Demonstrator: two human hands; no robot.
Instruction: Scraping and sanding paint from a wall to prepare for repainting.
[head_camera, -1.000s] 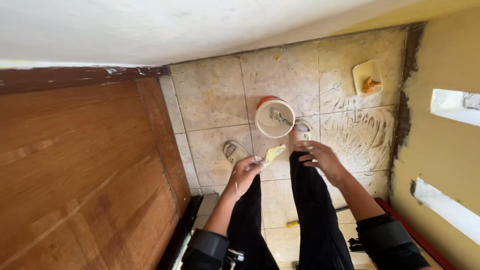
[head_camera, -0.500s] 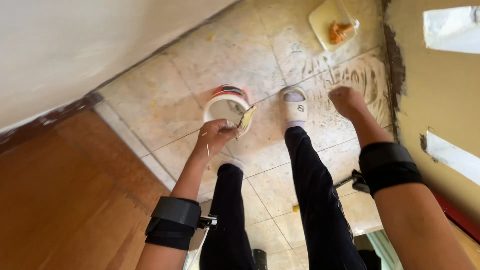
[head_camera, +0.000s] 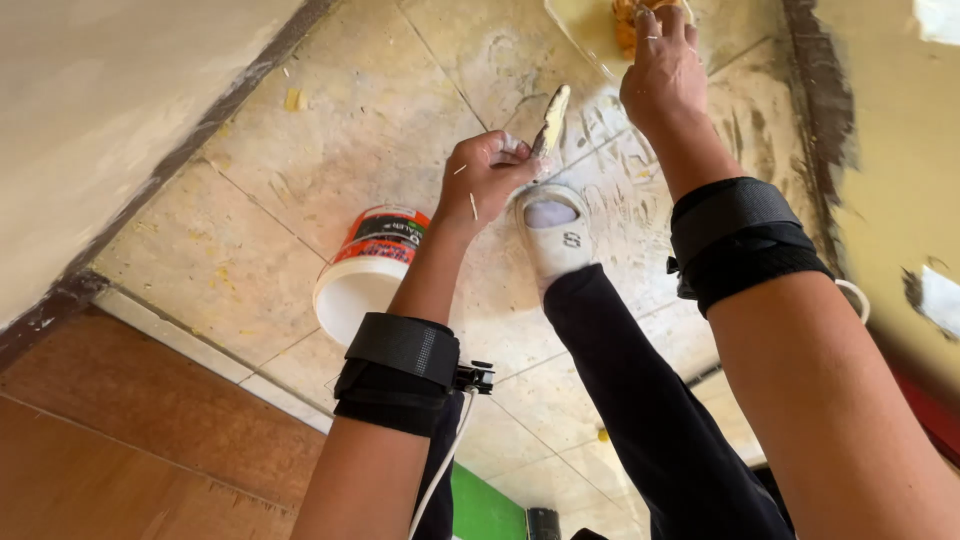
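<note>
My left hand (head_camera: 488, 172) is closed around the handle of a putty knife (head_camera: 551, 120), whose pale, paste-smeared blade points up and away. My right hand (head_camera: 662, 68) reaches forward with fingers loosely spread over a flat tray (head_camera: 585, 30) that carries an orange lump. It holds nothing that I can see. A white tub with an orange label (head_camera: 368, 268) stands open on the tiled floor (head_camera: 330, 130), just left of my left forearm. Both forearms wear black wrist bands. My right foot in a white slipper (head_camera: 553, 232) rests on the tiles below the knife.
A white wall (head_camera: 110, 110) with a dark skirting strip runs along the left. A brown wooden door (head_camera: 120, 450) fills the lower left. A yellow wall (head_camera: 900, 150) with patched spots stands on the right, with dried smears on the tiles beside it.
The view has swung closer to the floor. My left hand lifted the putty knife away from the tub toward the tray, and my right hand reached farther forward over the tray.
</note>
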